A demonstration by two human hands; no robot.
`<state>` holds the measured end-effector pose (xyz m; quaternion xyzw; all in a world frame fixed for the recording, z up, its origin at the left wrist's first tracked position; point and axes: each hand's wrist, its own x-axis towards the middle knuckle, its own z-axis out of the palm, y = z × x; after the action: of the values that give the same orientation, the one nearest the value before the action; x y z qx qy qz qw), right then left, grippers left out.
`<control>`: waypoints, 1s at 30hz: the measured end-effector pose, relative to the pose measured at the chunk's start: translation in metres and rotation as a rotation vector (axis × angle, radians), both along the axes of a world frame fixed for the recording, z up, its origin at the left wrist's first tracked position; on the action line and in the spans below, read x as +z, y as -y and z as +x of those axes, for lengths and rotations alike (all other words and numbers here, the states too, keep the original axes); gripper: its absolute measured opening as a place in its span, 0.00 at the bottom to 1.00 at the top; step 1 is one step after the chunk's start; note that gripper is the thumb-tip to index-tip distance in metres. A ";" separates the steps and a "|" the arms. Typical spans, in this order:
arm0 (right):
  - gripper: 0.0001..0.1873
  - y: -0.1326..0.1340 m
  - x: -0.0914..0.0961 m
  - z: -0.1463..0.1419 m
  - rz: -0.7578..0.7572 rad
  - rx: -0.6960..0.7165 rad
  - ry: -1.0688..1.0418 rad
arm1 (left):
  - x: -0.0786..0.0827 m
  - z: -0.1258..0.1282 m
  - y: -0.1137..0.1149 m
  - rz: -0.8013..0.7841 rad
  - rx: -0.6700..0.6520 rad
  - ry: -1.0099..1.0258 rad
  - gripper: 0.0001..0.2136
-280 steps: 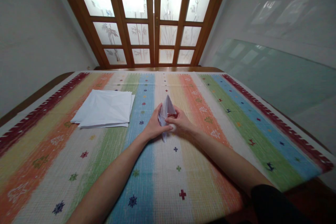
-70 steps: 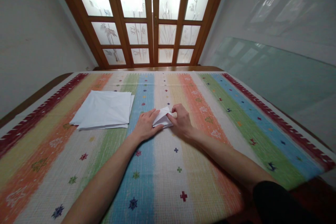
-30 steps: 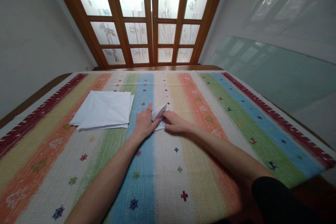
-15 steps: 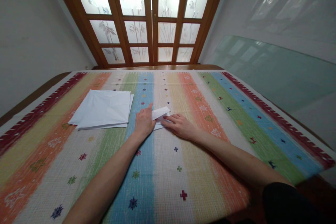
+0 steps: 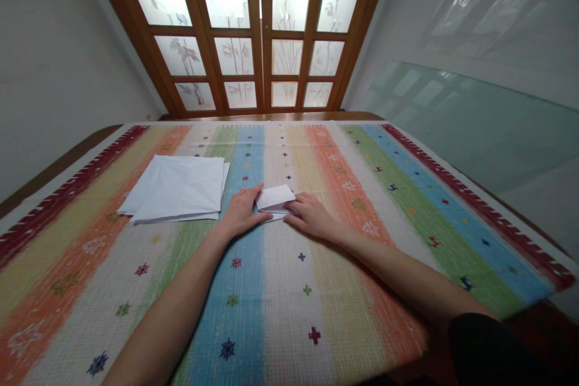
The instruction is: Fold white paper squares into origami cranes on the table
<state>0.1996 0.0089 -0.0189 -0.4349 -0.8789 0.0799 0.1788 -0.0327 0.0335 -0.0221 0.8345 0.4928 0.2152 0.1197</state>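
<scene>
A small folded white paper piece (image 5: 275,198) lies on the striped tablecloth (image 5: 344,241) in the middle of the table. My left hand (image 5: 242,212) rests flat on the cloth with its fingers stretched out, fingertips pressing the paper's left edge. My right hand (image 5: 309,215) lies just right of the paper, fingers bent a little and pressing down on its near right edge. Neither hand lifts the paper.
A stack of white paper sheets (image 5: 176,188) lies to the left of my left hand. A wooden door with frosted glass panes (image 5: 262,30) stands beyond the table's far edge. A glass panel (image 5: 474,126) leans against the right wall.
The paper was held upright in both hands, then laid down and flattened. In the last second its raised flap has come down flat, and my right hand has drawn slightly nearer to it.
</scene>
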 end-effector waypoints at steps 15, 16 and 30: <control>0.11 -0.011 -0.006 -0.022 -0.054 -0.193 0.031 | 0.000 0.004 -0.001 0.032 0.045 -0.021 0.26; 0.10 -0.012 -0.006 -0.022 -0.052 -0.192 0.029 | 0.000 0.005 -0.001 0.030 0.055 -0.021 0.26; 0.09 -0.013 -0.012 -0.020 -0.085 -0.193 -0.085 | 0.001 0.021 0.000 0.062 0.197 -0.086 0.19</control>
<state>0.1791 0.0216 -0.0312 -0.5208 -0.8204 0.1179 0.2044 -0.0115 0.0334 -0.0213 0.7938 0.5704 0.2049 0.0507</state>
